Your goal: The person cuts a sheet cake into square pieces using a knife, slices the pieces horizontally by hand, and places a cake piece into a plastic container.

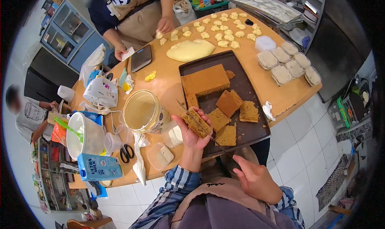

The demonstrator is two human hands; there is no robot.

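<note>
My left hand holds a small piece of brown sponge cake, fingers curled round its sides. In my right hand is the handle of a long thin knife. Its blade runs through or across the held cake, and the tip sticks out beyond the far side. Just past my hands lies a dark baking tray. On it rest a large cake block and several cut cake pieces, with crumbs around them.
Left of the tray are a large tub, piping bag, scissors, milk carton, white bowl and hand mixer. Dough, dough pieces and filled containers lie farther off. A co-worker stands opposite.
</note>
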